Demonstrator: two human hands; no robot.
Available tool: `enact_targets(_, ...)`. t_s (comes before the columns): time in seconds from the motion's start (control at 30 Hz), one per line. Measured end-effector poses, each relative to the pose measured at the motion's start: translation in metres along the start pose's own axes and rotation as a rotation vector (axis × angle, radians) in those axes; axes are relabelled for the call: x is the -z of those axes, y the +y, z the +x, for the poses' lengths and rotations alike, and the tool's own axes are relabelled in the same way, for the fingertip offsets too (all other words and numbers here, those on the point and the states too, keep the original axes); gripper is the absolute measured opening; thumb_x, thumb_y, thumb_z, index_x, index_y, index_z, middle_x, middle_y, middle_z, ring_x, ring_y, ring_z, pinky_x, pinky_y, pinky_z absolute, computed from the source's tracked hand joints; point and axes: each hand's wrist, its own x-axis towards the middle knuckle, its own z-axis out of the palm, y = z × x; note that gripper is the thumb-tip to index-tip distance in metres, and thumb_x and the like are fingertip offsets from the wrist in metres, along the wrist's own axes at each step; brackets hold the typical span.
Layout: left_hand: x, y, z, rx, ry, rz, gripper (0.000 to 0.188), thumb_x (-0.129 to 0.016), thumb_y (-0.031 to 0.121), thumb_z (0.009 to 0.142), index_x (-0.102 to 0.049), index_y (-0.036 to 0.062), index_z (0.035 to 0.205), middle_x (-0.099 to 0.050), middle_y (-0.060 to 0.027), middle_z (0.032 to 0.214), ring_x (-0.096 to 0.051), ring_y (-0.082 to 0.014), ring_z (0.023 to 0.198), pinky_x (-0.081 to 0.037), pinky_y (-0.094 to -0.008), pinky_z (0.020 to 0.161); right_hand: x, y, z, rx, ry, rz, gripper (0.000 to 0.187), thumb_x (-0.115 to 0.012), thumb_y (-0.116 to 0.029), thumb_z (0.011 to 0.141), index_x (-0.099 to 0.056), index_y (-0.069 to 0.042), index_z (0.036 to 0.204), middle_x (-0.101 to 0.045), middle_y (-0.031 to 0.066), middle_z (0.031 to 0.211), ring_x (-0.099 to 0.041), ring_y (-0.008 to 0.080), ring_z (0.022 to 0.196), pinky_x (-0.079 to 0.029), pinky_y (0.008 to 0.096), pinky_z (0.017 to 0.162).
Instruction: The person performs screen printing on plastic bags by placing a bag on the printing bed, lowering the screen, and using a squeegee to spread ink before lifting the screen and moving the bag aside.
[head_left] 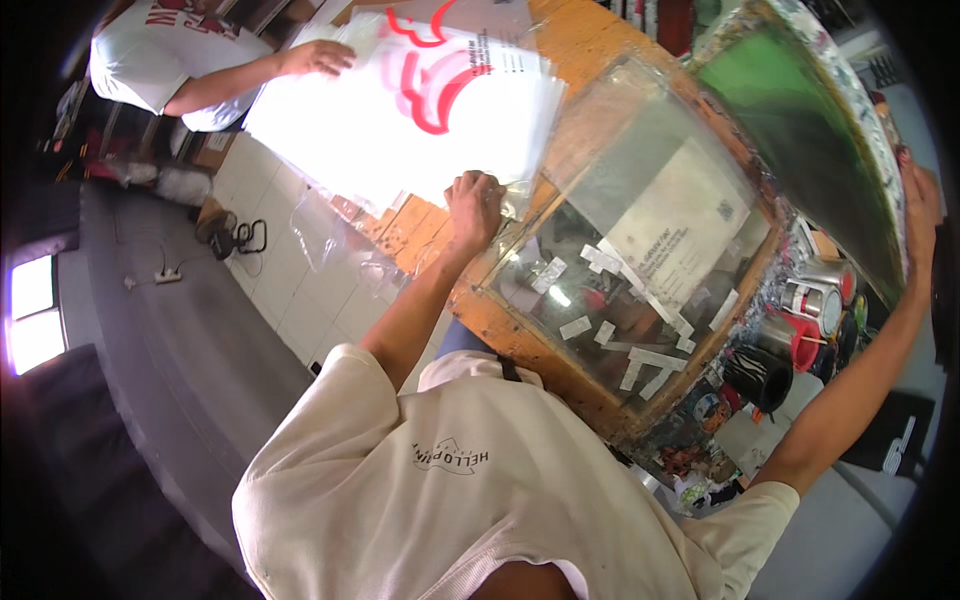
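Observation:
My left hand point(474, 208) is closed at the near corner of a stack of plastic bags, its fingers curled on clear crinkled plastic point(515, 202). The top white bag point(330, 125) carries a red printed shape. My right hand point(921, 205) grips the outer edge of a screen-printing frame point(880, 130), which stands tilted up at the right with a green mesh point(790, 100). Between my hands, a glass plate point(540, 320) is set in a wooden table. On it lies a clear printed bag point(665, 215), with several pieces of pale tape point(655, 358) around it.
At the far left, another person's hand point(318, 58) hovers over the bag stack. Paint cans point(812, 303) and a black cup point(757, 376) crowd the table's right side. A grey covered surface point(190, 360) runs along the left, with a power strip point(167, 275) on it.

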Motion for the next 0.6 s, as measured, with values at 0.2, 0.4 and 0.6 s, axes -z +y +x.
enact_targets(0.2,0.033,0.018,0.046,0.098,-0.342,-0.265,0.014,-0.069,0.024,0.084,-0.069,0.0112,0.088,-0.048,-0.0159,0.142,-0.032,-0.0357,0.140,-0.019,-0.0692,0.107,-0.028,-0.077,-0.035,-0.047,0.048,0.123,0.070,-0.048,-0.065,0.092,-0.069,-0.002,0.113,-0.069,0.0128,0.095,-0.061,0.0208,0.087,-0.044,0.0332,0.085)
enact_targets(0.4,-0.032,0.070,0.011,-0.227,-0.380,0.199,0.060,-0.055,0.043,0.093,-0.043,0.0099,0.142,-0.026,-0.0168,0.157,-0.010,-0.0412,0.148,-0.006,-0.0732,0.110,-0.015,-0.112,-0.048,-0.044,0.009,-0.015,0.068,-0.052,-0.061,0.092,-0.066,0.002,0.115,-0.067,0.0168,0.107,-0.060,0.0239,0.102,-0.043,0.0312,0.090)
enact_targets(0.6,-0.100,0.148,-0.016,-0.590,-0.432,0.108,0.066,-0.049,0.044,0.096,-0.034,0.0073,0.150,-0.020,-0.0168,0.160,-0.009,-0.0394,0.149,-0.007,-0.0689,0.113,-0.056,-0.126,-0.049,0.155,0.472,0.075,0.065,-0.051,-0.064,0.091,-0.063,-0.004,0.071,-0.050,0.0049,0.059,-0.046,0.0176,0.055,-0.035,0.0351,0.054)
